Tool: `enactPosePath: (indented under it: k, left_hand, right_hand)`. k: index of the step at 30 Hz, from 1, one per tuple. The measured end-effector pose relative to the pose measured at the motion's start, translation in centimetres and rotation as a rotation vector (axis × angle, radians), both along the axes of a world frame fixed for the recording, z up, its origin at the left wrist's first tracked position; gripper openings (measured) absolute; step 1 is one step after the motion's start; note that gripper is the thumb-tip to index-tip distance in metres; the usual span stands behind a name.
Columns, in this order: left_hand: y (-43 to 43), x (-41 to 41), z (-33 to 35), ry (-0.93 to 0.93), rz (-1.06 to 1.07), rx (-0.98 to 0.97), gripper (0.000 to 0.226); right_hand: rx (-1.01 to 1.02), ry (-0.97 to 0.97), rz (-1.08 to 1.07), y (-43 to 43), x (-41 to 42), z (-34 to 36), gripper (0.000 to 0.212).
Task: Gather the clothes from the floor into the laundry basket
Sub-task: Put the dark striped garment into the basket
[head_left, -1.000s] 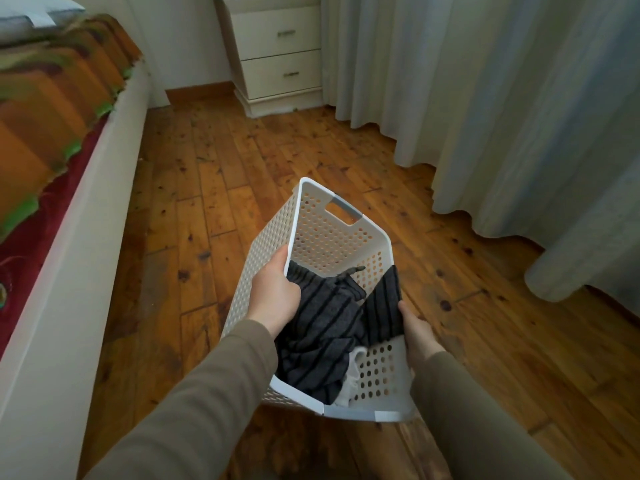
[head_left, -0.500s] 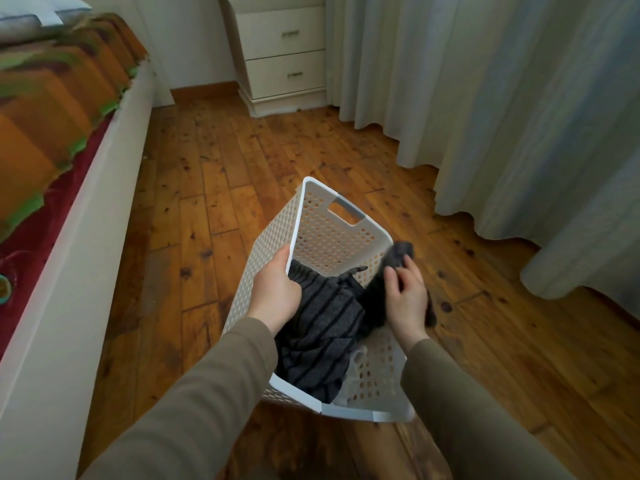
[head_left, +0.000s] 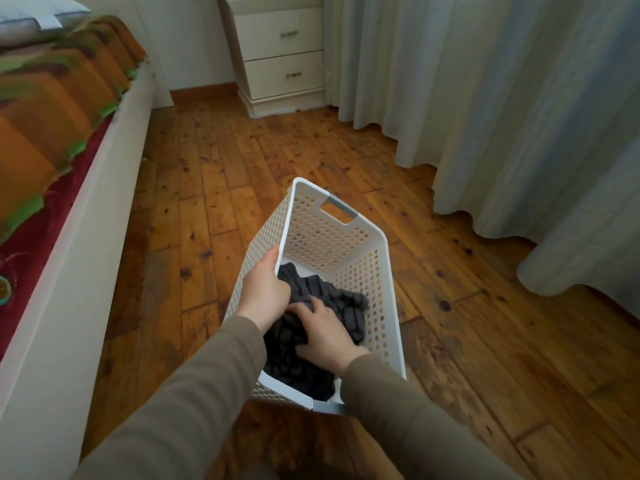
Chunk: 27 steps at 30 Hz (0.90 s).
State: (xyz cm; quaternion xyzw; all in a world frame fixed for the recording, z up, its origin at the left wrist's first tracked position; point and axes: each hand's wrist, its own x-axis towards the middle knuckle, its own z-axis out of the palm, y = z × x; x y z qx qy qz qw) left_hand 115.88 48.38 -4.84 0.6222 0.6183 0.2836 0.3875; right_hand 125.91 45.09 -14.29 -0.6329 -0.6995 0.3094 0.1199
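At the far left stands the bed [head_left: 52,306], covered with a striped blanket [head_left: 59,98]. Beside it the wooden floor [head_left: 207,202] runs toward the back of the room.

The left hand [head_left: 265,289] holds the white laundry basket [head_left: 384,244] by its left rim. The thumb lies along the edge and the other fingers go over it to the inside, where I cannot see them. Whether the bottom of the basket rests on the floor, I cannot tell.

Inside the basket lies a dark striped garment [head_left: 298,362], bunched in the near half. The far half shows only bare perforated walls and a handle opening. The right hand [head_left: 325,336] is inside the basket, on top of the garment. Its fingers [head_left: 313,304] are spread over the cloth and seem to press it down, not to pinch it.

I judge that the step in hand is the packing of this garment, so the task is well advanced for this piece. The next move calls for taking the right hand out without dragging the cloth up, then looking around for more clothes. Whether any remain on the floor outside this view, I cannot tell.

Behind the basket stands a white nightstand [head_left: 284,53] with two drawers. At the right, pale curtains [head_left: 502,98] hang down to the floor.
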Motion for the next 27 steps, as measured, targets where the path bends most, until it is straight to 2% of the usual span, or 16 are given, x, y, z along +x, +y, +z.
enactPosePath:
  k: [2,5,10,12,14,18,23,27]
  left_hand:
    - [0.0,-0.3,0.0,-0.012,0.007,-0.007,0.071]
    - [-0.1,-0.5,0.0,-0.019,0.006,-0.016,0.07]
    - [-0.1,-0.3,0.2,-0.03,0.02,0.01,0.065]
    - [0.0,-0.5,0.1,-0.026,0.022,0.006,0.067]
    - [0.1,-0.7,0.0,-0.026,0.009,-0.012,0.067]
    - [0.5,-1.2,-0.5,-0.027,0.022,-0.027,0.066]
    - [1.0,-2.1,-1.1,-0.025,0.074,-0.049,0.068]
    - [1.0,-2.6,-1.3,-0.039,0.087,-0.069,0.068]
  right_hand:
    - [0.094,0.085,-0.169,0.2,0.5,-0.2,0.053]
    - [0.212,0.309,-0.304,1.1,1.6,1.5,0.041]
    - [0.346,0.97,-0.543,3.7,2.6,5.6,0.036]
    - [0.294,1.153,-0.611,4.2,2.7,5.1,0.038]
    - [0.121,1.107,-0.609,3.7,2.3,2.6,0.038]
    - [-0.172,0.633,-0.421,1.4,0.9,-3.9,0.051]
    - [-0.235,0.364,-0.294,1.5,0.5,-5.5,0.067]
    - [-0.258,0.279,-0.177,1.7,1.6,-3.8,0.081]
